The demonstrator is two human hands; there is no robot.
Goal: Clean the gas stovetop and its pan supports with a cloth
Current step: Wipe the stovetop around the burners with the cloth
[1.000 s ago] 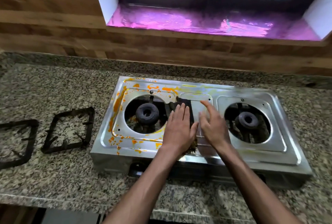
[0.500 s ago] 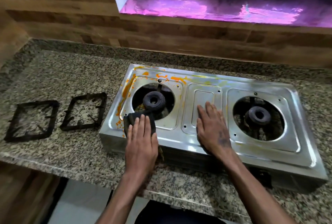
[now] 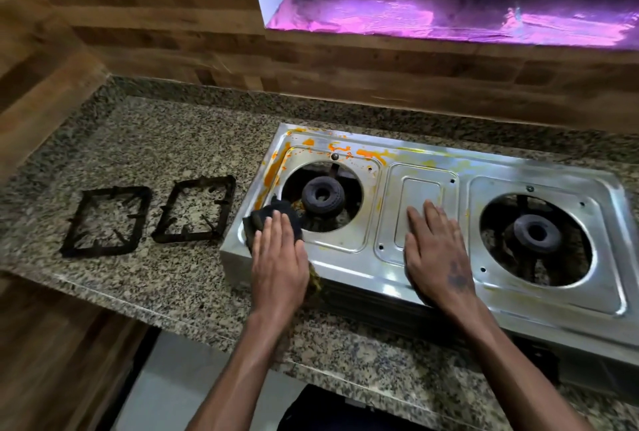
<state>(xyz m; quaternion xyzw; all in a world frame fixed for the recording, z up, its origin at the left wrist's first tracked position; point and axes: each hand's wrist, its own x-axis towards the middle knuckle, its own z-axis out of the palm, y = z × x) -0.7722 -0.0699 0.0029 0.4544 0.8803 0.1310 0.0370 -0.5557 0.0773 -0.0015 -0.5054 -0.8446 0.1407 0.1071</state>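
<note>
Left hand (image 3: 279,259) flat, fingers straight, pressing cloth (image 3: 273,220) at stove (image 3: 349,268) near-left corner — orange stains (image 3: 273,168) lie just beyond, toward far-left edge; right hand (image 3: 437,254) flat, holding nothing.

My left hand (image 3: 279,259) presses a dark cloth (image 3: 273,220) flat on the steel stovetop's (image 3: 349,258) orange-stained left corner; my right hand (image 3: 437,254) lies flat mid-stove. 2 pan supports (image 3: 148,214) sit on the table (image 3: 138,140).

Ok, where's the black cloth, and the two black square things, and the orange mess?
Cloth (image 3: 273,218), head view: bunched part ahead of the fingers.
Left pan support (image 3: 80,223), head view: its left bar.
Right pan support (image 3: 226,204), head view: its right bar.
Orange spill (image 3: 271,173), head view: streak left of the left burner.
</note>
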